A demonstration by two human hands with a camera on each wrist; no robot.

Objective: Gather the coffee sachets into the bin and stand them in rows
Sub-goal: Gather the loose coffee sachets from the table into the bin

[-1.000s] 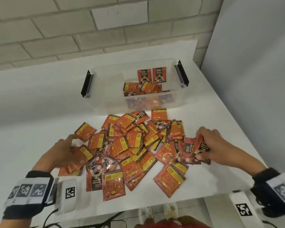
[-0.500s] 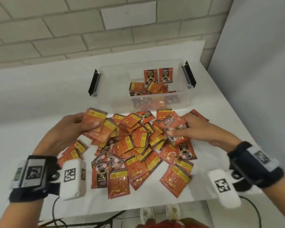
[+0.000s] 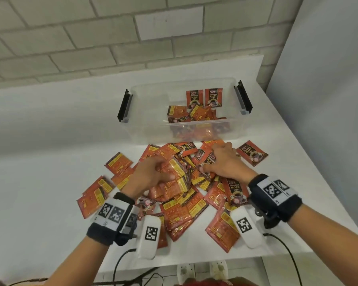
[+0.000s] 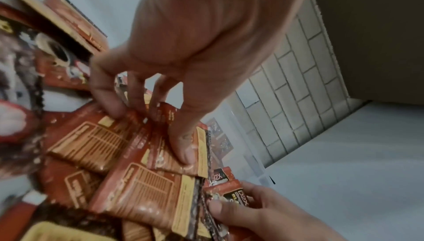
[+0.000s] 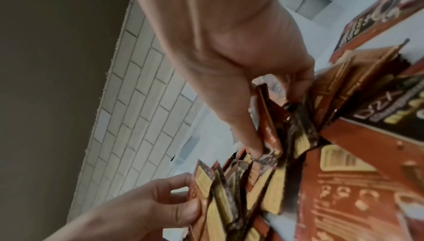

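Fingers (image 4: 110,100) of the left hand (image 3: 151,176) are curled down onto a bundle of sachets (image 3: 175,174), thumb pressing on top, so it grips that bundle at the middle of the pile (image 3: 184,209). Right hand (image 3: 225,162) does the same just beside it: thumb and fingers pinch a second bundle (image 5: 270,136) of sachets edge-on (right wrist view shows them fanned between thumb and fingers). Both bundles meet, hands nearly touching over the pile.

Pile is spread loose and overlapping on the desk (image 3: 39,182), from the front edge up to the near wall of the bin (image 3: 153,112). One lone sachet (image 3: 251,152) lies face up off to the right of the pile, near the desk's right edge.

Bin is clear plastic with black side latches (image 3: 124,108), standing toward the back of the desk. Inside, two upright sachets (image 3: 194,99) lean on the far wall, right half; more lie jumbled in front of them (count not readable).
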